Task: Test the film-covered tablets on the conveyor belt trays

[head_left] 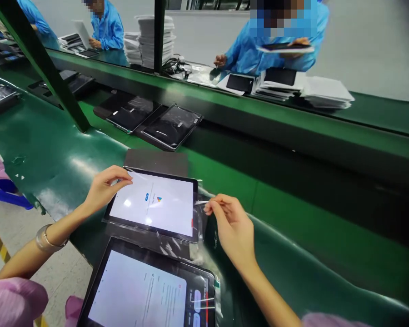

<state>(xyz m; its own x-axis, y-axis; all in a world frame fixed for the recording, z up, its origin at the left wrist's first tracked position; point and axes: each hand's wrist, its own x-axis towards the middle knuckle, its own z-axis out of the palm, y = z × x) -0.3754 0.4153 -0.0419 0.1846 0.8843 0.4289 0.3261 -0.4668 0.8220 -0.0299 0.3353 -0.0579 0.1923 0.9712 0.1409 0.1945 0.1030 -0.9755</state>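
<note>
A tablet [155,204] with a lit white screen lies on the green belt in front of me, half wrapped in a clear plastic film [199,213]. My left hand [104,186] pinches the film at the tablet's upper left corner. My right hand [230,222] is closed on the film's edge at the tablet's right side. A second lit tablet [146,290] lies nearer to me, at the bottom of the view. A dark grey sheet [157,160] sits just behind the first tablet.
Dark tablets in film [172,126] lie further up the green conveyor [293,200]. A green slanted post [41,59] stands at left. Across the raised divider, people in blue coats handle tablets beside stacks of white sleeves [157,38] and papers [327,91].
</note>
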